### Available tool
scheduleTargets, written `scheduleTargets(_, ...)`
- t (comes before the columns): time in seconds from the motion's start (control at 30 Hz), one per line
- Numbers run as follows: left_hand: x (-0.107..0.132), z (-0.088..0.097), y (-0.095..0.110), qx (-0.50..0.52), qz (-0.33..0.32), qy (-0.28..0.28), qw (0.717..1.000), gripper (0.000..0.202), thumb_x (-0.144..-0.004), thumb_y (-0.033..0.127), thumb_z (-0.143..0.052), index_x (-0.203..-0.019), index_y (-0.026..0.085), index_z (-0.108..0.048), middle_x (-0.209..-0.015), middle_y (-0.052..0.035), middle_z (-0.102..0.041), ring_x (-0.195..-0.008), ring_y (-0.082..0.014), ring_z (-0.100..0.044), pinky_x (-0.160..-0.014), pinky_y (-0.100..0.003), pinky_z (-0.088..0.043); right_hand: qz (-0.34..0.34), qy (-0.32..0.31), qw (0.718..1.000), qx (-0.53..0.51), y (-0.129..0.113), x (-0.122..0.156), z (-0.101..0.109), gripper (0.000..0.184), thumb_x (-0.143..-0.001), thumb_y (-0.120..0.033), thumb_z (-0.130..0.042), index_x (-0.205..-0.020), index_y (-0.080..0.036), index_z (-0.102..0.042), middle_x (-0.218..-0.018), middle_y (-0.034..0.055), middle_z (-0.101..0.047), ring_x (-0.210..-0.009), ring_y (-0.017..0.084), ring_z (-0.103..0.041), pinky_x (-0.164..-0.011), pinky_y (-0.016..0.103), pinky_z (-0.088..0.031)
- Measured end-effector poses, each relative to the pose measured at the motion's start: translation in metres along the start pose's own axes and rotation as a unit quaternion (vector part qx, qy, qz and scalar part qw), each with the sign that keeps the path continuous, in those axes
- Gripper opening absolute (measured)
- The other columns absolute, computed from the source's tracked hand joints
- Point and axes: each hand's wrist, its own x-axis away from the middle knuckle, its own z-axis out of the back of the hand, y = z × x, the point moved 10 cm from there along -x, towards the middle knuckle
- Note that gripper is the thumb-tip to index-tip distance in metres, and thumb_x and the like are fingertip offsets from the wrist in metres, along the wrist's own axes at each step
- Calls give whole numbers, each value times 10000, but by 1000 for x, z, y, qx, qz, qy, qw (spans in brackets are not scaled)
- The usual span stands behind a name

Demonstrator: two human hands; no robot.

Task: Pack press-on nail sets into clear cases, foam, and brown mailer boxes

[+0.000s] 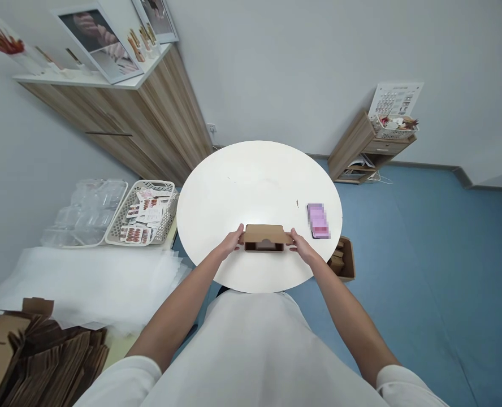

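Observation:
A small brown cardboard box [263, 237] stands on the near part of a round white table [251, 186], its open front facing me. My left hand [233, 241] grips the box's left end, fingers closed against it. At the right end, my right hand [299, 243] holds the box in the same way. A pink phone-sized item [317, 220] lies flat on the table to the right of the box, apart from both hands.
A white basket [143, 219] of small printed packets and clear plastic trays [85, 212] sit at left. Flat cardboard blanks [34, 353] are stacked at lower left. An open carton [344, 260] stands on the blue floor beside the table. Wooden cabinets line the walls.

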Motion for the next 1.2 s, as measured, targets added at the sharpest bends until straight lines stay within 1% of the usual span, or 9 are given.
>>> scheduleTargets(0.1, 0, -7, -6, -20, -6, 5, 1000, 574, -719, 623, -396, -1055, 190, -567, -1040, -85, -605, -867, -197, -573, -682, -274, -449, 20, 6, 999, 31, 1, 2, -6, 461, -728, -506, -500, -1078, -214, -566, -1051, 66, -588, -901, 182, -548, -736, 300, -441)
scheduleTargets(0.2, 1, -6, -11, -85, -26, 67, 994, 569, -696, 525, -506, -1152, 188, -475, -1007, -79, -594, -868, -190, -575, -694, -265, -443, 31, 65, 995, 64, 11, 2, -5, 479, -681, -424, -565, -1093, -181, -530, -974, 69, -583, -808, 161, -559, -703, 295, -453)
scheduleTargets(0.3, 2, -4, -18, -163, -30, 131, 977, 613, -700, 480, -511, -1206, 152, -400, -1056, -108, -553, -905, -205, -563, -725, -286, -431, 32, 134, 985, 101, 25, 3, -3, 513, -661, -400, -561, -1116, -174, -488, -989, 71, -551, -776, 151, -556, -689, 294, -462)
scheduleTargets(0.5, 0, -13, -30, -179, -24, 158, 971, 629, -729, 464, -488, -1236, 123, -337, -1125, -145, -505, -1000, -226, -520, -791, -317, -413, 39, 172, 975, 132, 37, 2, -7, 493, -675, -398, -526, -1105, -163, -472, -967, 75, -560, -808, 172, -558, -738, 317, -458)
scheduleTargets(0.67, 15, -10, -30, -158, -102, 210, 959, 623, -765, 470, -449, -1273, 144, -295, -1248, -156, -400, -1124, -243, -435, -900, -368, -371, 85, 199, 965, 146, 32, 15, -2, 516, -700, -421, -512, -1143, -166, -448, -1088, 102, -528, -972, 203, -520, -844, 349, -423)
scheduleTargets(0.77, 32, -13, -35, -172, -160, 218, 947, 632, -744, 435, -490, -1281, 163, -296, -1286, -138, -368, -1217, -259, -333, -984, -413, -297, 110, 186, 960, 178, 33, 28, -3, 551, -697, -426, -526, -1181, -185, -420, -1175, 100, -481, -1079, 217, -462, -916, 370, -378)
scheduleTargets(0.83, 41, -22, -39, -195, -189, 190, 944, 691, -702, 376, -546, -1302, 170, -271, -1326, -129, -338, -1247, -269, -289, -1009, -428, -268, 128, 161, 956, 211, 35, 36, -9, 582, -683, -409, -547, -1207, -205, -398, -1210, 88, -461, -1124, 225, -427, -949, 386, -346)
scheduleTargets(1.0, 48, -43, -39, -209, -217, 145, 943, 849, -613, 190, -568, -1355, 163, -156, -1343, -124, -336, -1232, -275, -326, -1004, -419, -295, 169, 119, 942, 266, 35, 42, -32, 703, -658, -341, -579, -1288, -220, -292, -1259, 84, -427, -1165, 246, -383, -981, 427, -295)
scheduleTargets(1.2, 53, -31, -16, -180, -235, 190, 936, 781, -640, 162, -525, -1346, 160, -193, -1226, -110, -417, -1156, -234, -401, -955, -367, -356, 197, 111, 943, 243, 15, 42, -37, 671, -712, -361, -540, -1314, -228, -275, -1197, 88, -459, -1110, 232, -423, -939, 413, -339)
